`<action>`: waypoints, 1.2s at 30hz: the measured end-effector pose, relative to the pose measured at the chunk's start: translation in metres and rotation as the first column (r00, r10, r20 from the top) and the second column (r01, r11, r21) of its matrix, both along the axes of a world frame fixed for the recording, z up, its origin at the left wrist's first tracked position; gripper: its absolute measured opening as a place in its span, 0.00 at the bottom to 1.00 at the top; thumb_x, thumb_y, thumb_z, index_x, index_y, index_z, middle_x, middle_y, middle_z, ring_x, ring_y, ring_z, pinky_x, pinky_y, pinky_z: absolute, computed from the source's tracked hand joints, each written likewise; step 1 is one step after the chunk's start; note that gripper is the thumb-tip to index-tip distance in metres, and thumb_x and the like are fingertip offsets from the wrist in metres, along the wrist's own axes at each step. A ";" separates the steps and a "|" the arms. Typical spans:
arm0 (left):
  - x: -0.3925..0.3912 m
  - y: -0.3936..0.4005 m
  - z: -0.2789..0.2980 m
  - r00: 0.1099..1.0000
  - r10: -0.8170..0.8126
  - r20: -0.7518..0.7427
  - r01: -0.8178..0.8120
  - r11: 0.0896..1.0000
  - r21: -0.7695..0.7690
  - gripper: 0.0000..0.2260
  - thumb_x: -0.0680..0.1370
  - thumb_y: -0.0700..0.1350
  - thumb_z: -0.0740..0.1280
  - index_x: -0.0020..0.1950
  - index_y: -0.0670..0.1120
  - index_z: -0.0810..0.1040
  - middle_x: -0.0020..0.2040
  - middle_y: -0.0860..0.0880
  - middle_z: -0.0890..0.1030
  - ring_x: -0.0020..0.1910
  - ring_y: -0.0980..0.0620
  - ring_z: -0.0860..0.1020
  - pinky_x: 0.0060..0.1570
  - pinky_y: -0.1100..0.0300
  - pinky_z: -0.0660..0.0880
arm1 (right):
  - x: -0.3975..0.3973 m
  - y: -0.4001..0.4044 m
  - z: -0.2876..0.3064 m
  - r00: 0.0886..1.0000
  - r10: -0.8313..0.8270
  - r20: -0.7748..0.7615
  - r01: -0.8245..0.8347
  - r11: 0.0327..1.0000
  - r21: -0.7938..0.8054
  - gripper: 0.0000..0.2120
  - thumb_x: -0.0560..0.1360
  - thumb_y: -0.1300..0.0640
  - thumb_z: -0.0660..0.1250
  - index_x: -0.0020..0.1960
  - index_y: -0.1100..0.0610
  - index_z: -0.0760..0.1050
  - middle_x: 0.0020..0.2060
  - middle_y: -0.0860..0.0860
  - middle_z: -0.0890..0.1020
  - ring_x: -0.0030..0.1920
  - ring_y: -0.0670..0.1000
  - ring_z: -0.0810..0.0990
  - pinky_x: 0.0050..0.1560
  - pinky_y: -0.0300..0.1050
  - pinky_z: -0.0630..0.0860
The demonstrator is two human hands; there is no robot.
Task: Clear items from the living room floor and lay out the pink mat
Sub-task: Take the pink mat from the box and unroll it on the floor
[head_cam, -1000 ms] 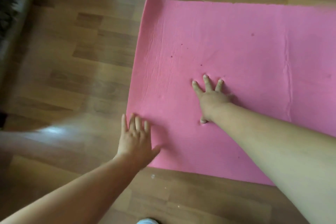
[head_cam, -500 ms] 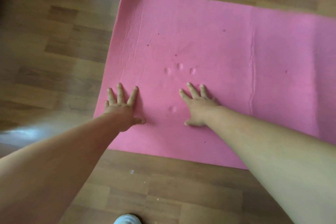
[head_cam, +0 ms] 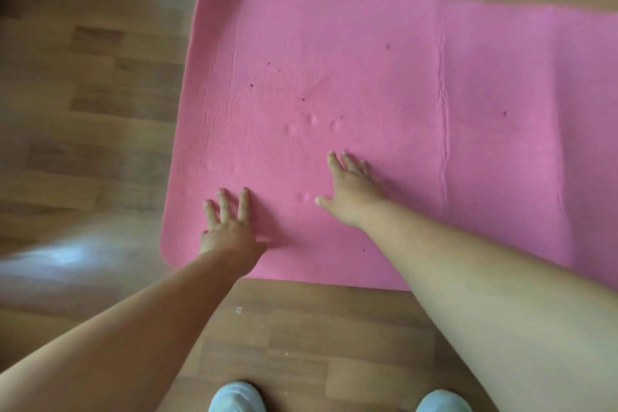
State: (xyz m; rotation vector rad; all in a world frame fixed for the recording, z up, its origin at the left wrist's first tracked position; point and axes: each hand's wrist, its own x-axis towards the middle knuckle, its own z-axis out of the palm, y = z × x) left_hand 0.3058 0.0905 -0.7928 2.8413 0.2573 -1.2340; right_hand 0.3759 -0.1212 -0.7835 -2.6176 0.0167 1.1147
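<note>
The pink mat [head_cam: 384,84] lies unrolled on the wooden floor and runs off the right edge of the view. Its far left corner curls up slightly, a vertical crease runs down its right half, and small finger dents mark its middle. My left hand [head_cam: 229,224] rests flat on the mat near its front left corner, fingers spread. Palm down and fingers apart, my right hand [head_cam: 351,191] presses on the mat a little further in and to the right. Neither hand holds anything.
Wooden parquet floor [head_cam: 93,104] surrounds the mat on the left and front. Two light-blue shoe tips, one [head_cam: 237,398] and the other [head_cam: 441,401], show at the bottom edge. A small white speck [head_cam: 238,310] lies on the floor in front of the mat.
Both hands have slid over the mat toward its front left part, leaving finger dents where they pressed. The view has tilted down, so the shoe tips now show.
</note>
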 end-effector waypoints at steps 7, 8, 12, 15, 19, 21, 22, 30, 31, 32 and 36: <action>-0.036 -0.039 0.062 0.914 0.387 -0.124 -0.406 0.878 -0.252 0.36 0.79 0.57 0.64 0.80 0.43 0.52 0.78 0.42 0.61 0.72 0.42 0.67 0.66 0.49 0.67 | -0.081 -0.005 0.050 0.967 -0.240 -0.085 0.246 0.967 0.066 0.45 0.76 0.33 0.60 0.81 0.50 0.40 0.81 0.49 0.46 0.80 0.58 0.42 0.75 0.70 0.47; -0.038 -0.049 0.076 0.882 0.448 -0.144 -0.470 0.840 -0.269 0.35 0.79 0.58 0.62 0.79 0.44 0.53 0.77 0.42 0.63 0.72 0.42 0.68 0.65 0.49 0.68 | -0.087 -0.005 0.066 0.944 -0.315 -0.103 0.325 0.939 0.114 0.44 0.76 0.33 0.59 0.81 0.50 0.41 0.81 0.49 0.47 0.80 0.57 0.43 0.75 0.68 0.48; -0.035 -0.094 0.150 0.808 0.571 -0.141 -0.580 0.732 -0.358 0.31 0.81 0.60 0.57 0.79 0.45 0.56 0.75 0.42 0.67 0.72 0.42 0.68 0.65 0.49 0.68 | -0.098 -0.004 0.141 0.817 -0.549 -0.178 0.577 0.774 0.262 0.43 0.75 0.31 0.59 0.81 0.50 0.45 0.80 0.51 0.53 0.80 0.56 0.49 0.76 0.64 0.53; -0.028 -0.120 0.211 0.799 0.589 -0.124 -0.574 0.684 -0.451 0.27 0.83 0.55 0.56 0.78 0.44 0.59 0.75 0.43 0.68 0.72 0.43 0.69 0.65 0.51 0.67 | -0.101 -0.010 0.198 0.763 -0.613 -0.207 0.645 0.694 0.320 0.41 0.76 0.32 0.58 0.81 0.51 0.48 0.80 0.52 0.56 0.79 0.55 0.55 0.75 0.60 0.56; -0.031 -0.133 0.300 0.829 0.545 -0.126 -0.529 0.692 -0.490 0.21 0.84 0.49 0.55 0.76 0.45 0.63 0.74 0.43 0.69 0.71 0.44 0.69 0.66 0.54 0.66 | -0.109 -0.020 0.284 0.673 -0.688 -0.272 0.734 0.576 0.359 0.39 0.78 0.34 0.57 0.81 0.53 0.50 0.79 0.53 0.59 0.77 0.55 0.62 0.73 0.50 0.60; -0.047 -0.134 0.343 0.870 0.465 -0.165 -0.485 0.744 -0.460 0.20 0.84 0.49 0.53 0.76 0.45 0.65 0.74 0.43 0.69 0.71 0.43 0.69 0.65 0.53 0.67 | -0.125 -0.025 0.330 0.669 -0.673 -0.316 0.741 0.571 0.354 0.39 0.78 0.34 0.57 0.81 0.53 0.50 0.79 0.52 0.59 0.77 0.53 0.61 0.72 0.48 0.60; -0.057 -0.133 0.361 0.871 0.451 -0.195 -0.487 0.748 -0.451 0.20 0.84 0.50 0.53 0.75 0.45 0.65 0.73 0.43 0.70 0.70 0.43 0.70 0.64 0.54 0.67 | -0.136 -0.027 0.353 0.668 -0.662 -0.340 0.744 0.575 0.342 0.39 0.78 0.35 0.57 0.81 0.53 0.50 0.79 0.52 0.60 0.77 0.53 0.61 0.72 0.48 0.60; -0.112 -0.142 0.519 0.868 0.412 -0.276 -0.496 0.728 -0.473 0.19 0.82 0.54 0.54 0.67 0.48 0.75 0.66 0.41 0.74 0.61 0.43 0.73 0.55 0.56 0.67 | -0.194 -0.055 0.511 0.609 -0.664 -0.434 0.792 0.536 0.292 0.43 0.75 0.31 0.60 0.81 0.51 0.49 0.80 0.51 0.57 0.78 0.52 0.58 0.73 0.48 0.57; -0.110 -0.143 0.536 0.890 0.377 -0.256 -0.456 0.747 -0.485 0.19 0.83 0.53 0.54 0.69 0.50 0.74 0.67 0.41 0.73 0.63 0.43 0.73 0.56 0.56 0.66 | -0.194 -0.057 0.527 0.595 -0.671 -0.443 0.803 0.518 0.295 0.44 0.74 0.30 0.59 0.81 0.51 0.49 0.79 0.50 0.57 0.78 0.52 0.58 0.73 0.49 0.57; -0.107 -0.145 0.551 0.922 0.309 -0.233 -0.386 0.781 -0.490 0.18 0.83 0.52 0.53 0.71 0.51 0.72 0.69 0.40 0.72 0.66 0.42 0.71 0.60 0.55 0.66 | -0.191 -0.059 0.541 0.587 -0.675 -0.447 0.809 0.504 0.302 0.45 0.73 0.29 0.59 0.81 0.50 0.49 0.79 0.50 0.57 0.78 0.52 0.58 0.73 0.49 0.57; -0.080 -0.150 0.608 0.950 0.265 -0.165 -0.311 0.838 -0.449 0.21 0.84 0.44 0.53 0.78 0.52 0.61 0.73 0.40 0.67 0.69 0.40 0.70 0.66 0.51 0.66 | -0.173 -0.072 0.595 0.627 -0.670 -0.398 0.779 0.523 0.348 0.43 0.74 0.29 0.56 0.80 0.51 0.51 0.79 0.52 0.59 0.78 0.54 0.59 0.74 0.51 0.57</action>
